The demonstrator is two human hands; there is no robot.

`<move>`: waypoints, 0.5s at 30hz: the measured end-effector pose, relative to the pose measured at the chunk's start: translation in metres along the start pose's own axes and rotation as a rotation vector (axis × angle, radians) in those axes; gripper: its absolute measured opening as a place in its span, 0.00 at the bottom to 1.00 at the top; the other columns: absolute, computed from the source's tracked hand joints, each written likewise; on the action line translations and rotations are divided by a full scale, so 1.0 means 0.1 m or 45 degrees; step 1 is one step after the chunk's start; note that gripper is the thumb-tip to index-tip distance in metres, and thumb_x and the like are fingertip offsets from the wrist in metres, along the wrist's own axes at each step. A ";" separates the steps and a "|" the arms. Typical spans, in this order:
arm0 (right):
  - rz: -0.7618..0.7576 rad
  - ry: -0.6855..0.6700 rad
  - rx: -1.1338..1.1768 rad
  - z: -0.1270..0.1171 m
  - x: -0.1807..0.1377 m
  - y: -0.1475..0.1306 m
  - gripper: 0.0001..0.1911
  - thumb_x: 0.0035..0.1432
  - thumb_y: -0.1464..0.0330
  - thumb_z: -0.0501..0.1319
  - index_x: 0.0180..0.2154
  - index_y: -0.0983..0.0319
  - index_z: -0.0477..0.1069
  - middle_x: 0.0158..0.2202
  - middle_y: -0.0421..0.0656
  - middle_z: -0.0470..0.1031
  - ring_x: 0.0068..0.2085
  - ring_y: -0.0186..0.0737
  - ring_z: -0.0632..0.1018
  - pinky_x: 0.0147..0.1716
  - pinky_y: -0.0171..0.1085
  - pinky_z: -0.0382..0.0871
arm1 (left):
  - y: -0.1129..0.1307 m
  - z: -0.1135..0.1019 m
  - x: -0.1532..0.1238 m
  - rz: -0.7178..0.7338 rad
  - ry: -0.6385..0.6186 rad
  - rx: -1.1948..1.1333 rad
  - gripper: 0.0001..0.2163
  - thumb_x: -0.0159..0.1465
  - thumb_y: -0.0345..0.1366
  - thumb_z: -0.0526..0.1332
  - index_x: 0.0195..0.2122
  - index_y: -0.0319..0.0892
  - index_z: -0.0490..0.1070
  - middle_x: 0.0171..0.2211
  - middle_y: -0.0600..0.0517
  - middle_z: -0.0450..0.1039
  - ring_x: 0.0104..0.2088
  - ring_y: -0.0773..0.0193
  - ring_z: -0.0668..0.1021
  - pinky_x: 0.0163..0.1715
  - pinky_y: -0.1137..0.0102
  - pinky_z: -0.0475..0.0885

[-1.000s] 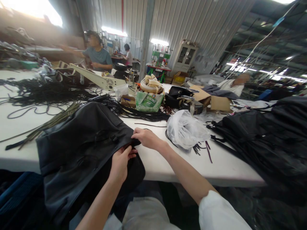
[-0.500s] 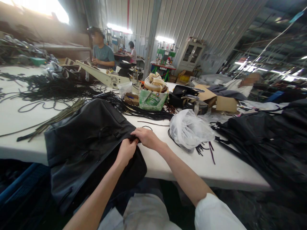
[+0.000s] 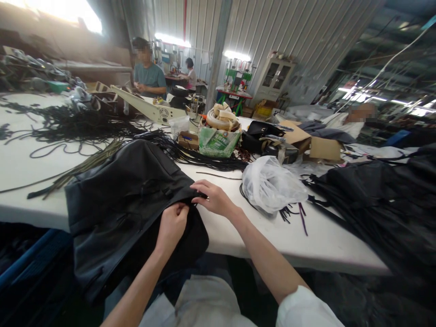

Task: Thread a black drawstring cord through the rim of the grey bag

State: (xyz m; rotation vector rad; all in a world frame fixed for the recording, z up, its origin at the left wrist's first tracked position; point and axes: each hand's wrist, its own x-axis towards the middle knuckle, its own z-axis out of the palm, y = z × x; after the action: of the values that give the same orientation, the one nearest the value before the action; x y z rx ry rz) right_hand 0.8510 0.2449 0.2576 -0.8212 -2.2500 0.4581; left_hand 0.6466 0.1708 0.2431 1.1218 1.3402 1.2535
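A large black bag lies on the near edge of the white table, part of it hanging down towards my lap. My left hand is closed on the bag's edge, fingertips pinching the dark fabric. Just to the right and slightly farther off, my right hand holds the tip of the bag's corner between thumb and fingers. The black material between those fingers is small, and its exact shape cannot be made out. A gap separates the two hands.
Black cords and olive cords lie behind the bag. A green-and-white box holds rolled tape. A clear plastic bag sits to the right, near a heap of black bags. A person sits across the table.
My hands have drawn apart: the left slid a little left along the bag's edge, the right moved slightly right and its fingers loosened. The view has shifted slightly.
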 end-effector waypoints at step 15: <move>-0.355 -0.058 -0.435 0.78 -0.33 -0.81 0.22 0.84 0.69 0.55 0.73 0.61 0.67 0.58 0.48 0.84 0.48 0.42 0.82 0.45 0.42 0.76 | -0.45 -1.05 -1.10 0.633 0.352 1.051 0.07 0.71 0.40 0.65 0.39 0.46 0.82 0.24 0.52 0.77 0.18 0.62 0.72 0.21 0.68 0.59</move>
State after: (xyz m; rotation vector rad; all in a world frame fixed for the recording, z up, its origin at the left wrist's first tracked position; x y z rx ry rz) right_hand 0.7795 0.1564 0.2297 -0.6494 -2.4748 -0.0405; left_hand 0.5556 0.0465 0.2057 2.0008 1.9523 1.2461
